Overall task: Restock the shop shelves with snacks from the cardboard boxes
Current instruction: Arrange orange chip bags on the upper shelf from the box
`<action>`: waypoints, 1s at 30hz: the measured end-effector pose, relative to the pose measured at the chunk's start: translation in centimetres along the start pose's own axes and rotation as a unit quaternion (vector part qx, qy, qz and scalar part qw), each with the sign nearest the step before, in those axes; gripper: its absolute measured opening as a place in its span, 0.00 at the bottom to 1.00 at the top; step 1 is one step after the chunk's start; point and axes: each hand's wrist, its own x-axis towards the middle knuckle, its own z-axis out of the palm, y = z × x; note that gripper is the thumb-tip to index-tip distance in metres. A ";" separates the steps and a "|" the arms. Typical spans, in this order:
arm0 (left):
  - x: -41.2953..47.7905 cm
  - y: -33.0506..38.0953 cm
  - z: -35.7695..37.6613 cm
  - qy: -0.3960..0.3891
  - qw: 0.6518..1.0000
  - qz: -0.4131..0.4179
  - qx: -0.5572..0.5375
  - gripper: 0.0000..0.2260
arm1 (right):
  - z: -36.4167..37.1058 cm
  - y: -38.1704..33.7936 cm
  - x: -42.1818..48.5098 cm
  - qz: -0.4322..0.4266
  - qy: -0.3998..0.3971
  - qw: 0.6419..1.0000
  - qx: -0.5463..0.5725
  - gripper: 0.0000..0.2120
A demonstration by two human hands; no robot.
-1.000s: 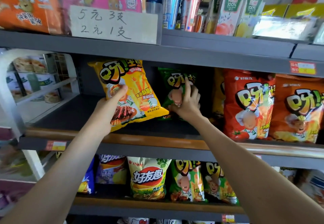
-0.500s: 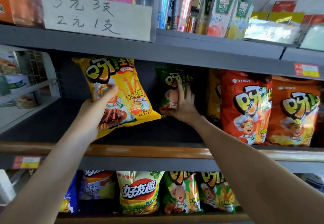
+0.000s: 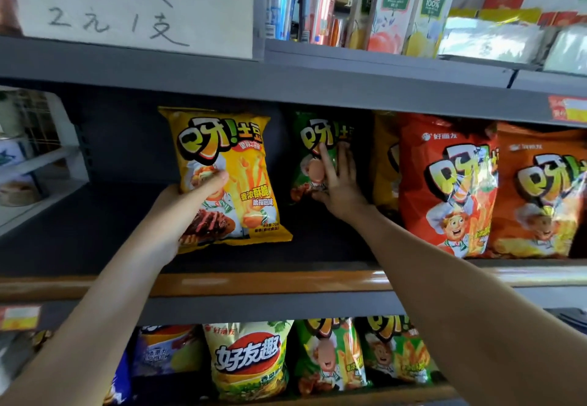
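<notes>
- On the dark grey metal middle shelf (image 3: 79, 231), a yellow plastic bag of potato sticks (image 3: 235, 164) is held upright by the left hand (image 3: 173, 215).
- The yellow bag is gripped at its lower left corner. The thumb is laid across the front and the other fingers are hidden behind it.
- This bag is tipped a little to the left, near the middle of the shelf. Whether its bottom edge is set down on the shelf cannot be told.
- Just to the right and farther back, a green plastic bag of potato sticks (image 3: 309, 139) is stood on the same shelf.
- The front of the green bag is pressed by the right hand (image 3: 338, 189). Its fingers are laid straight and spread, and nothing is gripped by it.
- A small dark gap is seen between the two bags.
- Farther right, a second yellow bag (image 3: 384, 164) is partly hidden. Next to it, a red bag with a cartoon cook (image 3: 444, 183) and an orange bag (image 3: 540, 189) are stood side by side at the near edge.
- The near edge of the shelf is lined by a shiny brown rail (image 3: 254, 282).
- On the top shelf, a white paper sign with black handwriting (image 3: 133, 5) is propped at the left. A blue cup (image 3: 279, 2), a pink cup (image 3: 320, 5) and two juice cartons (image 3: 394, 12) are lined up to its right.
- On the shelf below, more snack bags are lined up, among them a yellow and green bag with a red oval (image 3: 247, 361).
</notes>
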 end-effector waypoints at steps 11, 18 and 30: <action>0.7 -0.4 1.4 -0.008 1.000 -0.010 0.011 0.19 | -1.9 -1.4 -0.6 0.053 -0.009 0.997 -0.053 0.51; 1.4 -0.6 5.2 -0.135 0.989 -0.053 -0.004 0.46 | -5.9 -5.1 -5.0 0.034 -0.008 0.900 0.434 0.32; 3.0 -0.5 11.4 -0.150 0.940 0.105 0.288 0.26 | -5.6 -2.9 -7.7 0.020 0.033 0.987 0.154 0.56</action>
